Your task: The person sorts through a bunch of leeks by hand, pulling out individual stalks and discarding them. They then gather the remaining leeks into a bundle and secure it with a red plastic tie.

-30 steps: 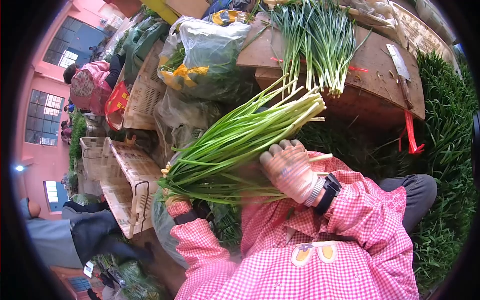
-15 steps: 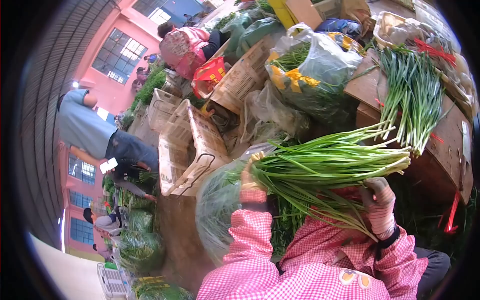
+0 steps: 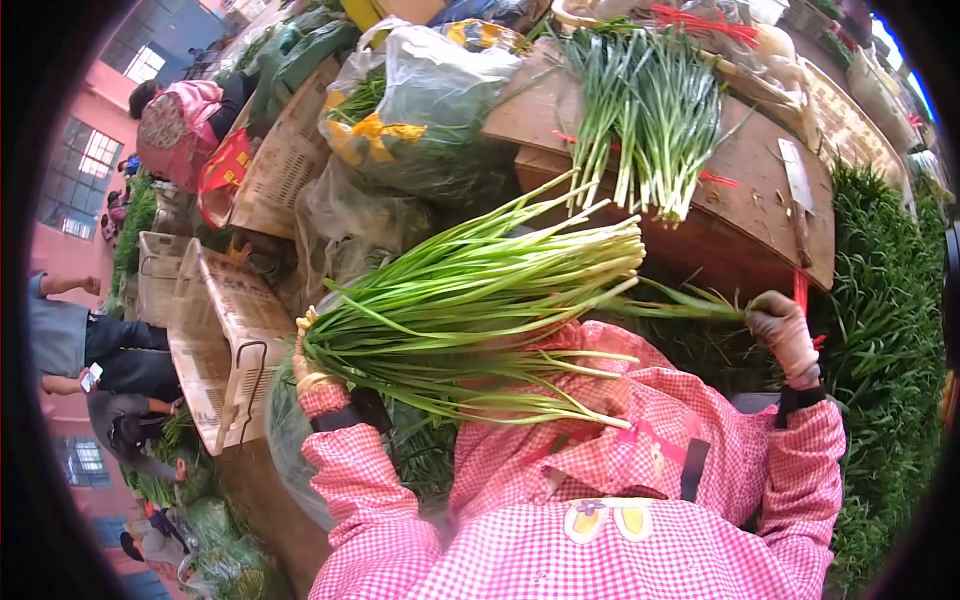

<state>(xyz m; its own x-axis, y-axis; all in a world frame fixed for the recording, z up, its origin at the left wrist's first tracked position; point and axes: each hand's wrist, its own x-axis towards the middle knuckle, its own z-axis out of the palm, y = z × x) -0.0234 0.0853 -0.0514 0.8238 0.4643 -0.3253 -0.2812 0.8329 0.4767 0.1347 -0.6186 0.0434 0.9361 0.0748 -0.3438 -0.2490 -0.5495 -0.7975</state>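
A large bunch of long green stalks like chives point(image 3: 490, 300) spreads across the front of my body, pale cut ends towards the right. My left hand point(image 3: 310, 362), in a knitted glove, is closed around its leafy left end. Out to the right, my gloved right hand point(image 3: 783, 330) grips a few thin green leaves point(image 3: 690, 302), which trail back towards the bunch. Beyond the bunch, darker green stalks point(image 3: 645, 120) lie on a wooden board point(image 3: 745, 215) with red ties beneath them. A knife point(image 3: 798, 195) lies at the board's right side.
A clear plastic bag of greens point(image 3: 430, 110) stands ahead, and an upright plastic crate point(image 3: 225, 345) is at the left. Dense greens point(image 3: 885, 370) cover the right side. People, including one holding a phone point(image 3: 92, 377), are at the far left.
The view has turned right. My right hand has moved from beside the bunch out to the right, drawing a few leaves with it. My left hand still grips the bunch.
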